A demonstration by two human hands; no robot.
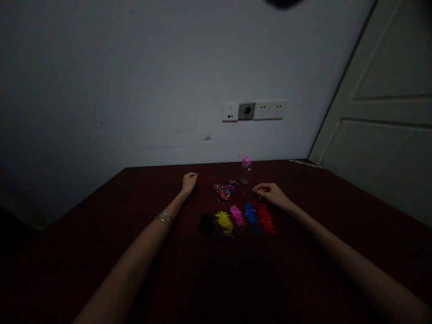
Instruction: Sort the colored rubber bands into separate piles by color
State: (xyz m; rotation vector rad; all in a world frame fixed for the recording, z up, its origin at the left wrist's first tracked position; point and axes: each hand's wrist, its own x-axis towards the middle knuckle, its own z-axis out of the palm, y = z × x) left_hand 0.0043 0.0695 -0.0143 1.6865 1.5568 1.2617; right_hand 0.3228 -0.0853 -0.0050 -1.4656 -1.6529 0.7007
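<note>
My left hand (190, 181) rests on the table, fingers curled in, to the left of a mixed heap of many-coloured small bands (225, 191). No object shows in it. On the other side, my right hand (272, 194) hovers or rests just behind the red pile (266, 218), thumb and fingertips brought together; what they hold, if anything, is too small to make out. Sorted piles lie in a row nearer me: black (206, 222), yellow (224, 223), pink (238, 216) and blue (250, 213), with red at the right end.
A clear bottle with a pink cap (247, 161) stands behind the piles, between my hands. The dark red table (162, 279) meets a pale wall carrying socket plates (270, 110). A white panelled door (381, 121) is at the right. The light is dim.
</note>
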